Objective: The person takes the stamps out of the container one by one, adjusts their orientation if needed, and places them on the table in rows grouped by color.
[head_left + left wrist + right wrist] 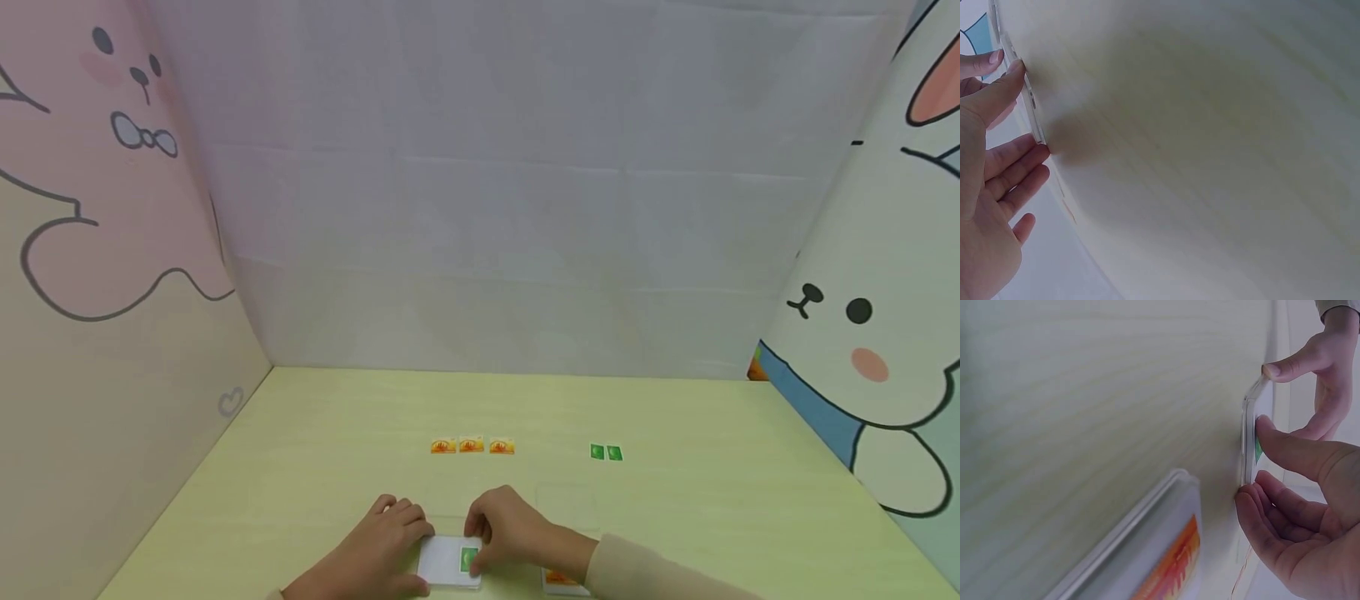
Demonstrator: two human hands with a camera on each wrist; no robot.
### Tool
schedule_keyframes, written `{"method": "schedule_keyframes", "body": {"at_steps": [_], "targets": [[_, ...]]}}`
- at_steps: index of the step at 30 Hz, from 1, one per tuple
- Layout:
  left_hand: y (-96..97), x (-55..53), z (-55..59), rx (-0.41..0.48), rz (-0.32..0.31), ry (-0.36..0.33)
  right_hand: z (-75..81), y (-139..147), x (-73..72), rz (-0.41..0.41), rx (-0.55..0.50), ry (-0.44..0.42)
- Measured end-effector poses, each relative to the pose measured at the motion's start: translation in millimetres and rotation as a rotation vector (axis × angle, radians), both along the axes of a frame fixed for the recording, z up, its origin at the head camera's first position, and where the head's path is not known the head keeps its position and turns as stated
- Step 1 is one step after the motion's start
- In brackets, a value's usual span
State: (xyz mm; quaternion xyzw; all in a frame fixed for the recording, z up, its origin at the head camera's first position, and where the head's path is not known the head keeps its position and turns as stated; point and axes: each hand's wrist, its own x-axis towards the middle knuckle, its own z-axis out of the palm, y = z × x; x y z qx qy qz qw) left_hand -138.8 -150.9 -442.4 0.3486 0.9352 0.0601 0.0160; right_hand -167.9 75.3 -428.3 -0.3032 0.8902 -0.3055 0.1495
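A flat white box (442, 560) with clear edges lies at the near middle of the table. A small green sticker (467, 559) sits on its right part. My left hand (382, 542) holds the box's left side, thumb at the near corner and fingers at the far one. My right hand (517, 525) is at its right side. In the right wrist view the right thumb (1291, 447) presses on the box top, partly over the sticker, while curled fingers (1254, 509) meet the edge. A second white box (1141, 550) with an orange sticker (1172, 565) lies nearby, partly behind my right forearm.
Farther back, three orange stickers (471, 444) lie in a row, with two green stickers (606, 452) to their right. A faint clear rectangle (566, 507) lies beyond my right forearm. Patterned panels (862, 367) and a white sheet (487, 250) enclose the yellowish table (337, 433).
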Motion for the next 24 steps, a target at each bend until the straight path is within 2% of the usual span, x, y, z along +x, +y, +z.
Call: {"method": "schedule_keyframes", "body": {"at_steps": [7,19,24], "targets": [[-0.4,-1.1,-2.4,0.003,0.008,-0.015,-1.0,1.5,-0.9,0.005,-0.018,-0.006],[-0.2,1.4,0.0,0.014,-0.009,0.036,-1.0,2.2,-5.4,0.011,-0.032,-0.028],[-0.1,1.2,-0.6,0.009,-0.007,0.037,-0.5,1.9,-6.1,0.017,-0.027,-0.028]]}}
